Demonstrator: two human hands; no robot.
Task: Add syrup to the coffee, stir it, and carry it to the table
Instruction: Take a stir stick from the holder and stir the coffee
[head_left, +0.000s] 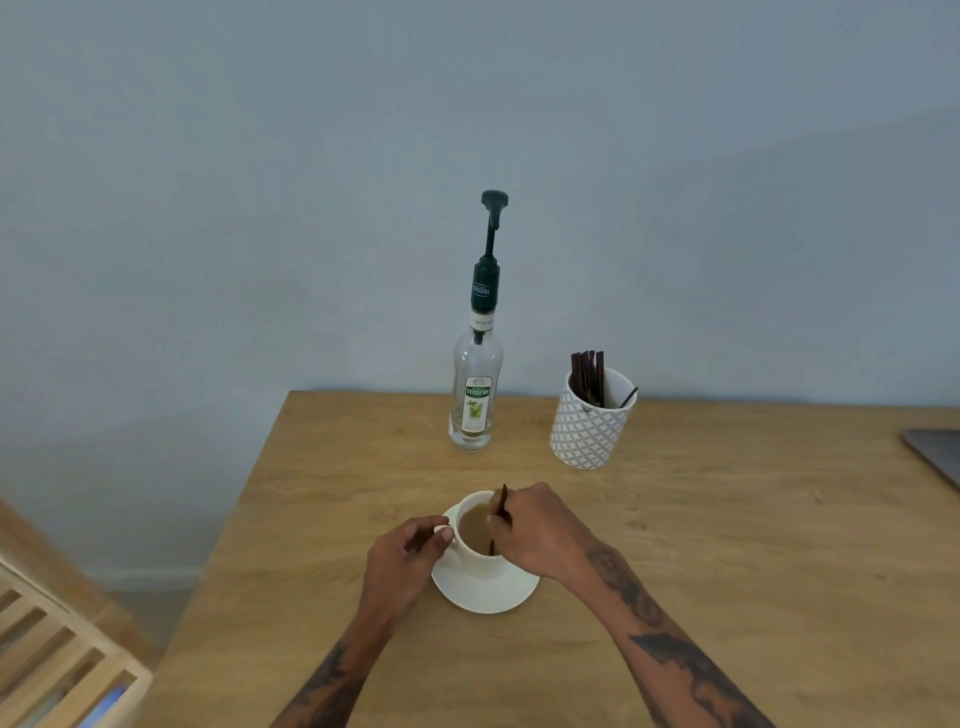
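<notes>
- Your right hand (535, 530) pinches a dark stirrer (500, 512) w/ fingertips, its lower end is in the coffee (475, 526). The thin grip near the top lets the stick turn freely, I think for stirring.
- Your left hand (405, 556) holds the cup (480, 558) at the handle (443, 531), fingers curled on it. Prob. this is to keep the cup from turning or sliding on the saucer (485, 592) while you stir.
- Cup sits on the saucer, on the table (727, 571), near its front part, just between both hands.
- Syrup bottle (477, 395) w/ pump stands upright behind the cup, well apart, no hand on it, so syrup step looks done.
- Patterned holder (589, 428) w/ more stirrers is right of the bottle, in easy reach.
- Carrying is not yet begun; mind the liquid level when lifting.
</notes>
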